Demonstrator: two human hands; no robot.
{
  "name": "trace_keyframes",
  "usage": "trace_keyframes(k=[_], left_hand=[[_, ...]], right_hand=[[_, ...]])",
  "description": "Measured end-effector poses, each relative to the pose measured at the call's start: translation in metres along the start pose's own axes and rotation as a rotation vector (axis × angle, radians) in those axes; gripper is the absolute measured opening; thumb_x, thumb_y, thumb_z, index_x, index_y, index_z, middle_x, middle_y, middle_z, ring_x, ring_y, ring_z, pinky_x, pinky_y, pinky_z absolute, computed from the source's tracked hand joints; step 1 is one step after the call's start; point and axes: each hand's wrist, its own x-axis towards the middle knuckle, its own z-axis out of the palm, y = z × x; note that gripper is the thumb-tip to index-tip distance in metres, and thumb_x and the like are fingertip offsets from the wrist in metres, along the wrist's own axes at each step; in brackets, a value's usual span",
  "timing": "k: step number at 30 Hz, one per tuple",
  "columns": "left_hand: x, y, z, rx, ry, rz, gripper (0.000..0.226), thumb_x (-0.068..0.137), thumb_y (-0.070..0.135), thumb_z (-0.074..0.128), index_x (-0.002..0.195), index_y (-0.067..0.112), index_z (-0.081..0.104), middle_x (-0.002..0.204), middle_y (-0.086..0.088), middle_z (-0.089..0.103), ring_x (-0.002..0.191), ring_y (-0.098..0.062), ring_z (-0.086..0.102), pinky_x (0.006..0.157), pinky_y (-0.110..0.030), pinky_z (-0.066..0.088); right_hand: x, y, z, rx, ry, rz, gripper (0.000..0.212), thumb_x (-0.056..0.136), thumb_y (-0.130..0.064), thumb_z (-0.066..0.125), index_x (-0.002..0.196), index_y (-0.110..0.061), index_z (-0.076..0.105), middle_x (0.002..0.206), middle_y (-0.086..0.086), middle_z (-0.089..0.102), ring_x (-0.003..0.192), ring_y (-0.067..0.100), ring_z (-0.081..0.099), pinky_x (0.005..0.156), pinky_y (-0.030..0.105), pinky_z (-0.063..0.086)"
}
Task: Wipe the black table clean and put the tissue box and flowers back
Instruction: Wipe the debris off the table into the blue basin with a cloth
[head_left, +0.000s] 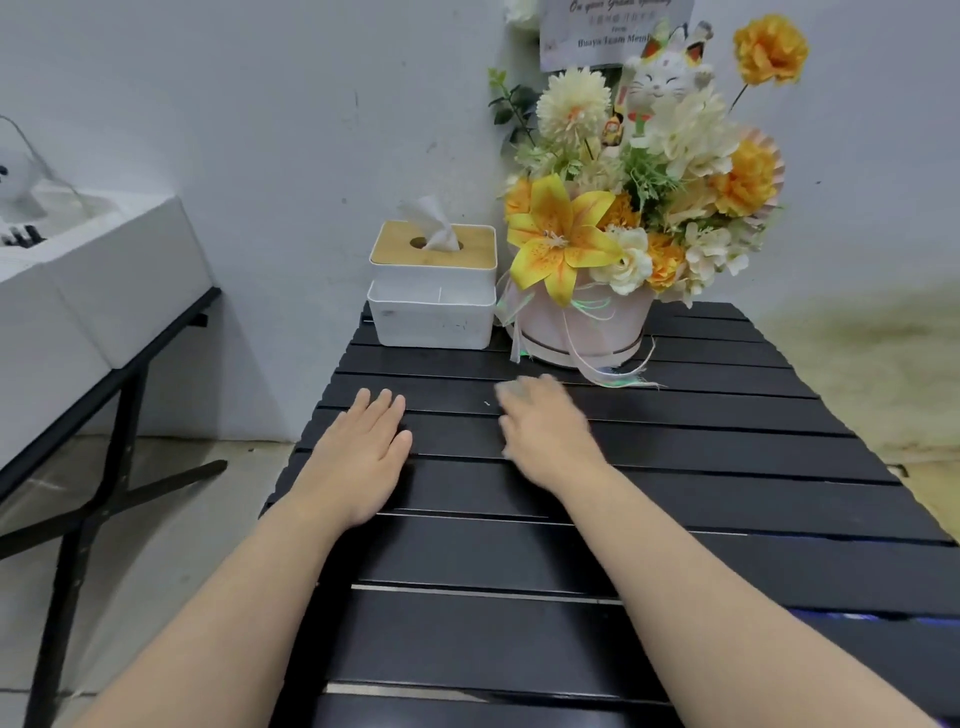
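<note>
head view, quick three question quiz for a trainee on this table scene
1. Which thing stands just right of the tissue box? A flowers B kettle C lamp
2. True or false: the left hand grips the tissue box.
3. Fill in: the left hand lies flat on the black ____.
Key: 1 A; 2 false; 3 table
</note>
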Motion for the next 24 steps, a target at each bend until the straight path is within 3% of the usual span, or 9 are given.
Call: trace_keyframes(k=[3,5,8,11,14,17,20,22,24], left_hand=[[-0.04,-0.019,-0.011,0.024,0.059,-0.035,0.052,0.098,0.034,0.02,0.147,0.02,0.009,0.157,0.008,0.001,0.144,-0.008,-0.009,0.116,-0.024,-0.005],[-0.07,-0.033,-0.013,0.043,0.062,-0.053,0.057,0.095,0.044,0.013,0.147,0.021,0.008,0.155,0.013,-0.002,0.14,-0.001,-0.013,0.114,-0.02,-0.008],[-0.092,-0.046,-0.008,0.045,0.045,-0.077,0.081,0.074,0.06,-0.005,0.146,0.025,0.005,0.147,0.021,-0.009,0.131,0.007,-0.017,0.109,-0.016,-0.01],[-0.093,-0.049,-0.003,0.037,0.057,-0.085,0.086,0.07,0.061,-0.006,0.146,0.025,0.006,0.146,0.021,-0.011,0.131,0.007,-0.018,0.108,-0.015,-0.011],[-0.093,-0.049,-0.002,0.026,0.077,-0.066,0.081,0.075,0.06,-0.002,0.147,0.024,0.008,0.148,0.019,-0.009,0.132,0.007,-0.017,0.108,-0.014,-0.012],[-0.093,-0.048,-0.003,-0.016,0.076,-0.072,0.056,0.095,0.044,0.015,0.147,0.024,0.008,0.154,0.015,-0.005,0.131,0.008,-0.015,0.107,-0.013,-0.011],[-0.092,-0.048,-0.003,-0.033,0.083,-0.071,0.052,0.098,0.036,0.021,0.147,0.024,0.007,0.153,0.016,-0.006,0.133,0.007,-0.014,0.109,-0.015,-0.01],[-0.092,-0.05,-0.003,-0.029,0.067,-0.071,0.052,0.098,0.035,0.021,0.147,0.024,0.007,0.156,0.012,-0.005,0.139,0.002,-0.013,0.112,-0.018,-0.007],[-0.091,-0.05,-0.002,-0.039,0.057,-0.082,0.052,0.098,0.034,0.022,0.147,0.023,0.008,0.157,0.01,-0.005,0.143,-0.003,-0.011,0.115,-0.021,-0.004]], right_hand=[[0.044,-0.026,0.017,0.042,-0.116,-0.23,0.042,0.091,-0.018,0.053,0.133,-0.011,0.048,0.138,0.015,0.043,0.127,0.035,0.034,0.103,0.049,0.033],[0.07,-0.033,0.023,0.047,-0.131,-0.166,0.043,0.09,-0.021,0.056,0.132,-0.013,0.049,0.137,0.013,0.044,0.127,0.033,0.036,0.102,0.046,0.035],[0.082,-0.063,0.028,0.104,-0.139,-0.128,0.033,0.092,-0.019,0.049,0.122,-0.009,0.055,0.127,0.01,0.051,0.122,0.031,0.042,0.099,0.042,0.038],[0.051,-0.096,0.022,0.284,-0.243,-0.443,0.035,0.094,-0.012,0.047,0.127,-0.009,0.055,0.133,0.008,0.051,0.125,0.024,0.039,0.108,0.036,0.027],[0.023,-0.081,0.012,0.34,-0.259,-0.704,0.039,0.098,-0.015,0.041,0.136,-0.012,0.046,0.141,0.01,0.045,0.132,0.023,0.033,0.114,0.03,0.015],[0.054,-0.052,0.018,0.179,-0.232,-0.481,0.043,0.1,-0.031,0.032,0.141,-0.025,0.039,0.15,0.006,0.033,0.138,0.022,0.024,0.114,0.04,0.021],[0.079,-0.051,0.018,0.126,-0.207,-0.15,0.044,0.1,-0.026,0.036,0.143,-0.023,0.035,0.15,0.009,0.029,0.137,0.025,0.023,0.112,0.038,0.023],[0.067,-0.067,0.015,0.112,-0.213,-0.196,0.044,0.098,-0.021,0.039,0.142,-0.017,0.036,0.147,0.009,0.033,0.134,0.025,0.027,0.111,0.036,0.022],[0.03,-0.078,0.01,0.188,-0.221,-0.389,0.044,0.098,-0.019,0.039,0.142,-0.015,0.038,0.145,0.009,0.036,0.135,0.026,0.027,0.114,0.033,0.016]])
